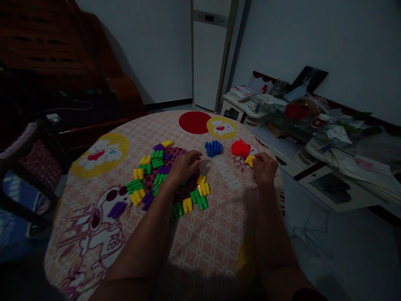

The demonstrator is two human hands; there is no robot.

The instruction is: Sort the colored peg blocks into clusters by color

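My left hand (pixel 187 164) hovers over the left heap of plastic toy pieces, fingers loosely bent with a gap at the tips and nothing seen in them. Beneath and around it lie green pieces (pixel 157 159), yellow pieces (pixel 187 205) and purple pieces (pixel 118 210), made of rounded pegs joined side by side. My wrist hides part of the heap. Over on the right, my right hand (pixel 265 167) pinches a yellow toy piece (pixel 249 161) just in front of the red pieces (pixel 240 148). A clump of blue pieces (pixel 213 148) stands upright between the two hands.
The round table has a patterned pink cloth (pixel 213 242). A cluttered low cabinet (pixel 300 154) runs along the right wall. Behind the table stands a tall white unit (pixel 209 62). A wooden bench (pixel 125 94) and a chair (pixel 34 167) are at the left.
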